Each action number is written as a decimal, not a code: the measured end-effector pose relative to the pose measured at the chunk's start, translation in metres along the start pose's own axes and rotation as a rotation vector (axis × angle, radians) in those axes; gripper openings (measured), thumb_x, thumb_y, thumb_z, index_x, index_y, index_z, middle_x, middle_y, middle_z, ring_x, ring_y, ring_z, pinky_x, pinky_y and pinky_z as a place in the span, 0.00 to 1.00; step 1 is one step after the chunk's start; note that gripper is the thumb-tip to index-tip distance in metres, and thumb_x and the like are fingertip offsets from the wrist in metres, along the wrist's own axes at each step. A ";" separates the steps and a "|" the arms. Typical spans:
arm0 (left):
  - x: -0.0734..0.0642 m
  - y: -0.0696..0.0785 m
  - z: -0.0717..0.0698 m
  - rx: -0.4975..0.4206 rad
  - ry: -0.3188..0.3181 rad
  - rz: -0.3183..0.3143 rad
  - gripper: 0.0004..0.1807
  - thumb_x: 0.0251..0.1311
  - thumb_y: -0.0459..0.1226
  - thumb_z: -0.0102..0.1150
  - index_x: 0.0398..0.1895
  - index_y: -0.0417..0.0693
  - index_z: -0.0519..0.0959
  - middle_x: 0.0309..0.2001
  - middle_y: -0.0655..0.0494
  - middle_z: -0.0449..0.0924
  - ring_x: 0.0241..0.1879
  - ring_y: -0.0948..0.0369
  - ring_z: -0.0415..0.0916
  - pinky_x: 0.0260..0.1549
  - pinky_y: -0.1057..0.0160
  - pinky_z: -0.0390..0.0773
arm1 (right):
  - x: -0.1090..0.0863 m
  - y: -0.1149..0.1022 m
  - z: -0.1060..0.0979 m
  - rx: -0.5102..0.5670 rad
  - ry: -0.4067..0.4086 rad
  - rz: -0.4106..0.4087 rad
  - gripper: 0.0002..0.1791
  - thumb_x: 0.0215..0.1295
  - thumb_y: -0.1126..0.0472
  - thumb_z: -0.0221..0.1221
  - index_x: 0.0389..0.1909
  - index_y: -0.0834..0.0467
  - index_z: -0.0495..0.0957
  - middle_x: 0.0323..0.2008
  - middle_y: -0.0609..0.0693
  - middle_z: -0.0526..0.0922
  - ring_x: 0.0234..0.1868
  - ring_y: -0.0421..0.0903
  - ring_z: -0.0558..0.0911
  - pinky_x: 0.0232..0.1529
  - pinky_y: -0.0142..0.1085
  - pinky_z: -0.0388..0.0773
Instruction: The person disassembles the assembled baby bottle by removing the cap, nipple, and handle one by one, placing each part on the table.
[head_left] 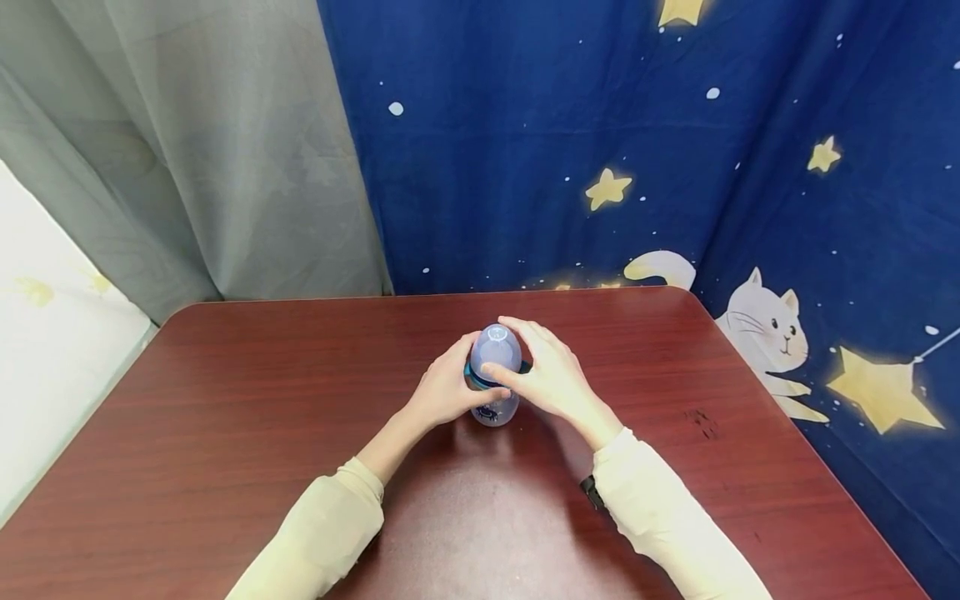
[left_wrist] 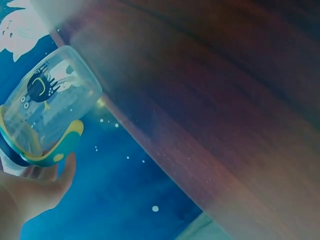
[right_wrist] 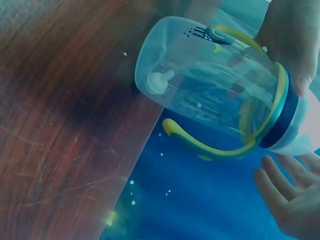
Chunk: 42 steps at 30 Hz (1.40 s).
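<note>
A clear baby bottle (head_left: 495, 412) stands upright on the table, with a dark cartoon creature printed on its front. Its domed cap (head_left: 497, 346) is pale lavender. Below the cap sits a dark blue collar (right_wrist: 283, 119) with a teal-and-yellow handle (right_wrist: 205, 148). Inside hangs a straw with a white weighted end (right_wrist: 157, 83). My left hand (head_left: 442, 390) holds the bottle around the collar, thumb across the front. My right hand (head_left: 551, 373) holds the domed cap, its thumb over the front and fingers curving behind; part of that grip is out of frame in the right wrist view.
The brown wooden table (head_left: 225, 433) reaches past both arms, with dark marks on its right part. Behind it hang a grey curtain (head_left: 247, 167) and a blue curtain (head_left: 510, 167) printed with stars and a cat. A dark band (head_left: 592, 492) shows at the right wrist.
</note>
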<state>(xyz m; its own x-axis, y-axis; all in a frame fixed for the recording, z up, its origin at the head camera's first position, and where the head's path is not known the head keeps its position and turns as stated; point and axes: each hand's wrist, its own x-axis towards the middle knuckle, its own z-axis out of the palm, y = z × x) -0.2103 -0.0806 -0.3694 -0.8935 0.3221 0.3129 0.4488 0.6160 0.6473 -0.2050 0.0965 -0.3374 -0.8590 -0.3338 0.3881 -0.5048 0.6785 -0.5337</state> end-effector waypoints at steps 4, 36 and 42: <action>0.000 -0.002 0.004 -0.018 0.001 -0.001 0.45 0.36 0.54 0.67 0.58 0.48 0.61 0.46 0.56 0.71 0.42 0.62 0.71 0.38 0.61 0.72 | -0.001 0.000 0.004 0.020 0.004 -0.007 0.40 0.46 0.31 0.54 0.60 0.45 0.63 0.55 0.43 0.68 0.50 0.41 0.70 0.43 0.44 0.69; 0.003 0.000 0.012 -0.066 -0.024 -0.034 0.38 0.35 0.47 0.70 0.50 0.44 0.64 0.39 0.55 0.73 0.36 0.61 0.72 0.35 0.62 0.71 | 0.006 0.000 0.017 0.078 0.031 -0.062 0.40 0.37 0.44 0.68 0.52 0.52 0.63 0.41 0.46 0.72 0.33 0.40 0.75 0.33 0.35 0.71; 0.003 0.000 0.013 -0.089 -0.053 -0.047 0.39 0.35 0.47 0.70 0.51 0.42 0.63 0.39 0.54 0.73 0.36 0.61 0.72 0.34 0.63 0.72 | 0.005 0.000 0.016 0.104 0.010 -0.014 0.40 0.35 0.44 0.69 0.52 0.50 0.62 0.38 0.45 0.73 0.32 0.40 0.74 0.32 0.35 0.71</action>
<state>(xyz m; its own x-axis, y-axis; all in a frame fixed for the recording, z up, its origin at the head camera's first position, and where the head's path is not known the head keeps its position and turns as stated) -0.2132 -0.0702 -0.3771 -0.9102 0.3338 0.2452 0.4015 0.5660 0.7200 -0.2105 0.0843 -0.3471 -0.8509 -0.3359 0.4038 -0.5237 0.6015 -0.6032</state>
